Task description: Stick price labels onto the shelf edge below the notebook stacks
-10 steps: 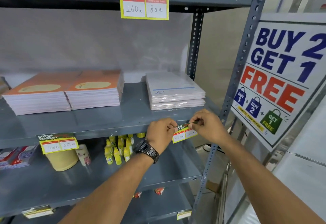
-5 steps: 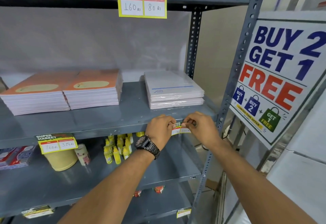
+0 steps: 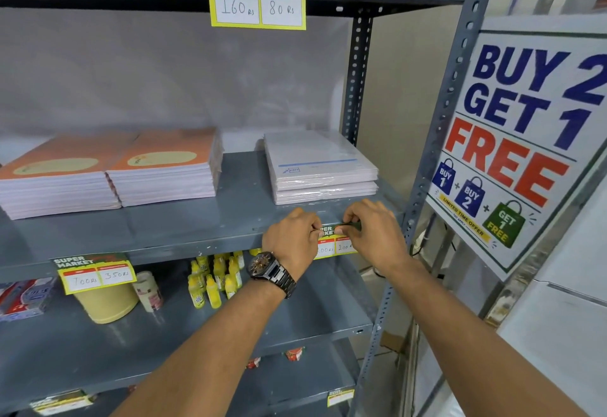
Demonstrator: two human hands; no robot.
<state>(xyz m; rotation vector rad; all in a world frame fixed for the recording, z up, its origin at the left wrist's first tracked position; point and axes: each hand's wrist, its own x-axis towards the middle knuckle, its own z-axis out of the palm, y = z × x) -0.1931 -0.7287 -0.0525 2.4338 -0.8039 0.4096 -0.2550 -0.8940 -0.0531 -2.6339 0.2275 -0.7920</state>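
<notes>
**Price label pressed to shelf edge beneath wrapped notebooks**

Price label (image 3: 335, 241) pinched by its top strip between left hand (image 3: 294, 240) and right hand (image 3: 374, 235), fingers narrowed on the upper corners, flat against the shelf edge (image 3: 197, 245) between both hands. Just above the knuckles, white notebook stack (image 3: 320, 166). Likely thin, light, floppy card; easily creased or set crooked. Best held at top corners, then smoothed outward. Farther left of the left hand, another label (image 3: 93, 272) already hung.
</notes>
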